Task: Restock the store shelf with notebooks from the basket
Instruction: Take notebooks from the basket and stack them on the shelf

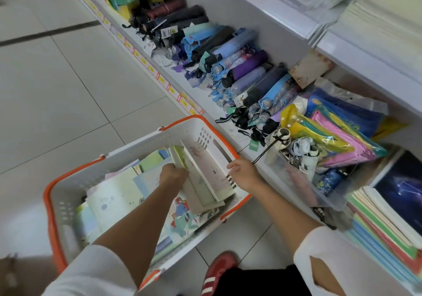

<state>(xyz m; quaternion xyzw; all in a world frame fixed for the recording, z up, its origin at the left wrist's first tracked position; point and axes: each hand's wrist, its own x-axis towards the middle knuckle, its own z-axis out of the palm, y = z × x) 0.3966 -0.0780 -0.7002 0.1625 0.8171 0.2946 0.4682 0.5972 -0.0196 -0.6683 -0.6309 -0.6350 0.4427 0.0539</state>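
Observation:
A white basket with an orange rim (52, 206) sits on the floor, filled with several pastel notebooks (112, 201). Inside it, my left hand (174, 174) grips a few notebooks stood on edge (205, 172), tilted toward the basket's right wall. My right hand (243, 172) holds the right edge of that same upright bunch, just above the orange rim. The white store shelf (283, 177) runs along the right, with a stack of notebooks (386, 225) at its near end.
Folded umbrellas (230, 53) cover the shelf's middle. A clear bin (324, 195) of small items and coloured plastic packets (328, 136) lie beside the notebook stack. An upper shelf (370, 53) overhangs. My red shoe (217, 273) stands by the basket on the tiled floor (68, 95).

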